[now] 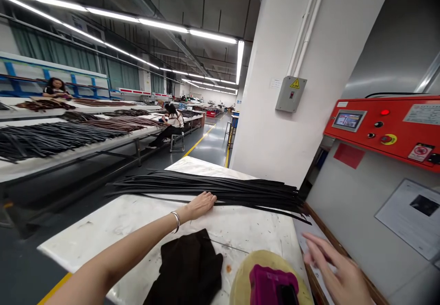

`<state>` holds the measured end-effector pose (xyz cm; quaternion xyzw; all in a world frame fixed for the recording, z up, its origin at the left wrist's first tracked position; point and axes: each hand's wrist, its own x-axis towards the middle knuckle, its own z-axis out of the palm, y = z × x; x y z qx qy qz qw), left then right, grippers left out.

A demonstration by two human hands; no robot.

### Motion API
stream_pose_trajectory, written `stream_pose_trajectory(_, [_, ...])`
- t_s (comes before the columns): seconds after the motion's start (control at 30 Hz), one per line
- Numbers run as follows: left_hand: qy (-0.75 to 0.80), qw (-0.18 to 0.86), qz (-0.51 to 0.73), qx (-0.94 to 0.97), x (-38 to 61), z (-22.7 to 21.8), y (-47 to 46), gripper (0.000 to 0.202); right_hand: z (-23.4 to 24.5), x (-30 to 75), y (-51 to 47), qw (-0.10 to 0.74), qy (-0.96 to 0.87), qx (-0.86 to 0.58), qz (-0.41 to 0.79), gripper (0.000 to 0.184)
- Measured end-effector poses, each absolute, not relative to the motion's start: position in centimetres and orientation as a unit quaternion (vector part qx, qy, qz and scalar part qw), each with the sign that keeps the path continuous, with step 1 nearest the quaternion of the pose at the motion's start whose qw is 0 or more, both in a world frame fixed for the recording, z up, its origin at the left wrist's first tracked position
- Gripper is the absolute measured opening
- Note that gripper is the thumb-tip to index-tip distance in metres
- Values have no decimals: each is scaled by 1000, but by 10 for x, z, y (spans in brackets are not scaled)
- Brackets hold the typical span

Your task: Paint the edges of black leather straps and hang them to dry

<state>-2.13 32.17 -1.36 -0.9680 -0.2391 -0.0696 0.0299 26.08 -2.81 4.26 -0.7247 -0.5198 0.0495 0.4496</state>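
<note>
A bundle of long black strips (220,188) lies across the far part of a white worktable (123,222). My left hand (201,204) reaches out with its fingers stretched flat and its fingertips touching the near edge of the bundle; a silver bangle is on that wrist. My right hand (335,268) hovers at the table's right edge with fingers spread and slightly blurred, holding nothing. A dark brown cloth (189,268) lies on the table just below my left forearm.
A magenta object (273,286) sits on a yellowish round pad (240,277) at the near edge. An orange control panel (385,128) and a white pillar (285,89) stand on the right. Long tables with more strips run along the left, with seated people (172,124) working there.
</note>
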Motion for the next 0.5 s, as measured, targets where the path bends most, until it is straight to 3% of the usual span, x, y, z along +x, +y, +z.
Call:
stream_pose_trajectory(0.13, [-203, -16, -95, -974, -14, 18, 297, 24, 71, 238, 60, 389, -676, -623, 60, 40])
stream_pose_trajectory(0.27, [-133, -64, -128, -981, 15, 81, 247, 31, 98, 218, 121, 295, -786, -533, 102, 42])
stream_pose_trajectory(0.33, [-96, -134, -141, -976, 23, 115, 226, 31, 112, 226, 122, 277, -789, -528, 146, 32])
stream_pose_trajectory(0.5, [-184, -356, -109, -910, -20, 176, 221, 40, 144, 321, 34, 299, -736, -580, 180, 37])
